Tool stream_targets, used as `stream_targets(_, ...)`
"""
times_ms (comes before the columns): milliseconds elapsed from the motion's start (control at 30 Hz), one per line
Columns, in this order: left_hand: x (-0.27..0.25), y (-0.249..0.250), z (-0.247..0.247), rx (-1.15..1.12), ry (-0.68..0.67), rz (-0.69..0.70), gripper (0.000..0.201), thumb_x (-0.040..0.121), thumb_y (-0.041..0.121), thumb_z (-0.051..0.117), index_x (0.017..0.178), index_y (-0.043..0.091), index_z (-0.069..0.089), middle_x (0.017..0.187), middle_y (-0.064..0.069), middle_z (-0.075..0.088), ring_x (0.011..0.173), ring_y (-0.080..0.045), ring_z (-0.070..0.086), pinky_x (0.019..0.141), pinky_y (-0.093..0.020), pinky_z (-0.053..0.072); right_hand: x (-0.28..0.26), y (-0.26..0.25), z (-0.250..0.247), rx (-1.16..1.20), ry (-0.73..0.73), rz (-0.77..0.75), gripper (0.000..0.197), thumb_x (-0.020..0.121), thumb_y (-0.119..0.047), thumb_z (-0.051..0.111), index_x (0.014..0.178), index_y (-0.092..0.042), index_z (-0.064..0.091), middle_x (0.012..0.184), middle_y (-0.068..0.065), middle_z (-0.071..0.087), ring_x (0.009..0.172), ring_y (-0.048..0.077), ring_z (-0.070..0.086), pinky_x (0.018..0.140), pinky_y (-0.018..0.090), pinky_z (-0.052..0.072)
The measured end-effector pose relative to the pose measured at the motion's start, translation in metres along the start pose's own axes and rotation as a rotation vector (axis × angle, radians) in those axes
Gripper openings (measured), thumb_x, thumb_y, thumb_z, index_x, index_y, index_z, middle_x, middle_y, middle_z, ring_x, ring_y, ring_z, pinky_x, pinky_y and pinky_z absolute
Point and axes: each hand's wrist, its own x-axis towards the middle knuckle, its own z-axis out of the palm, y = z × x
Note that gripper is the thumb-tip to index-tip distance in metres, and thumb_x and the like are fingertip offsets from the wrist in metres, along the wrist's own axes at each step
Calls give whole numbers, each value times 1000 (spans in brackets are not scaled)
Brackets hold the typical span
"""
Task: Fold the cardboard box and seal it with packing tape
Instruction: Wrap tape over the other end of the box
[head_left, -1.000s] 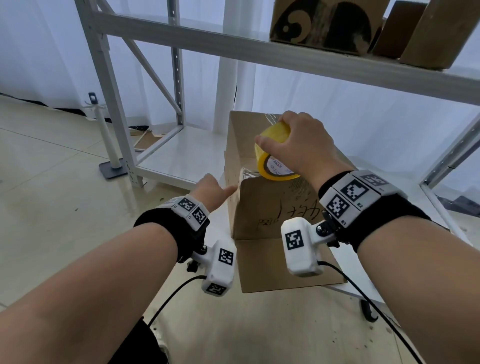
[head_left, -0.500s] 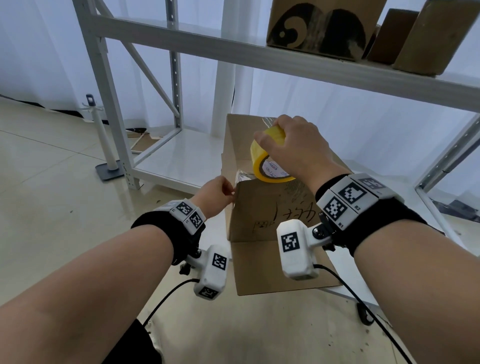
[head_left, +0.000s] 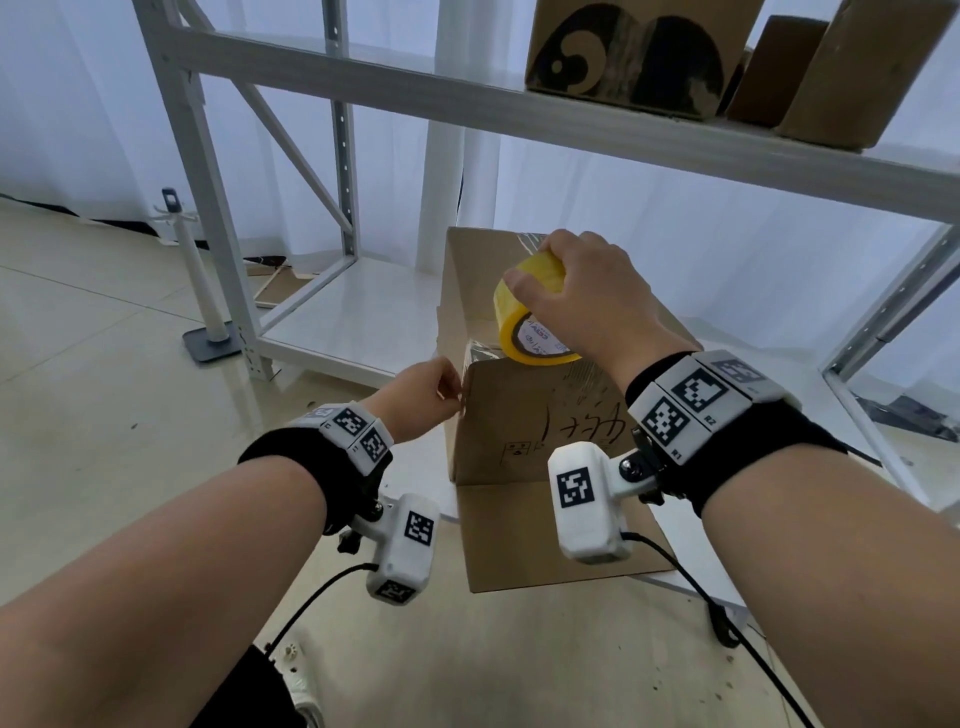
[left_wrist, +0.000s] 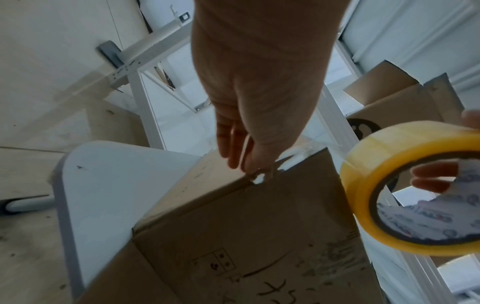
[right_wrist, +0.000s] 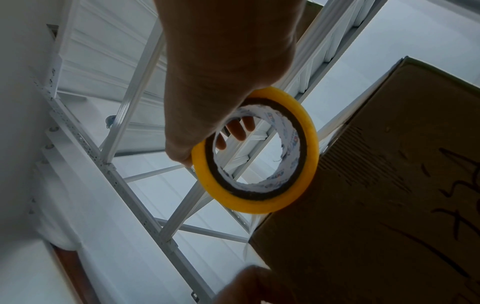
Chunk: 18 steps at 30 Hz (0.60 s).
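Note:
A brown cardboard box (head_left: 524, 415) stands on a white surface, with one flap (head_left: 540, 535) lying open toward me. My right hand (head_left: 582, 296) grips a yellow roll of packing tape (head_left: 514, 312) just above the box's near top edge, fingers through its core (right_wrist: 239, 129). A clear strip of tape runs from the roll along that edge. My left hand (head_left: 452, 400) is at the box's top left corner, where its fingertips (left_wrist: 249, 166) pinch the tape end. The box (left_wrist: 259, 236) bears black handwriting. The roll (right_wrist: 259, 205) hangs beside the box (right_wrist: 389, 185).
A white metal rack (head_left: 218, 218) stands behind and over the box. Several cardboard boxes (head_left: 623, 52) sit on its upper shelf. A white post on a grey base (head_left: 208, 322) stands on the tiled floor to the left. The white tabletop edge (left_wrist: 67, 185) lies left of the box.
My left hand has moved right from open air to the box's top left corner and curled its fingers there. The right hand with the roll has hardly moved.

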Motion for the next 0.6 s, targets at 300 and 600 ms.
stream_targets(300,7,1,-19,130,191,381,44,94,18,55,137,26,48,134,-3,46,120,-16,47,96,-18,32,-2,-1,2,-23,10,-30,53,89,-58,47,127,-21,50,121,2,53,114,22,47,83,32,36)
stream_targets(600,16,-12,-10,268,134,308,78,80,31,72,145,28,27,130,-3,50,109,-16,52,92,-29,44,3,2,1,-17,8,-4,50,90,-56,47,126,-21,50,118,1,54,111,21,47,81,30,37)
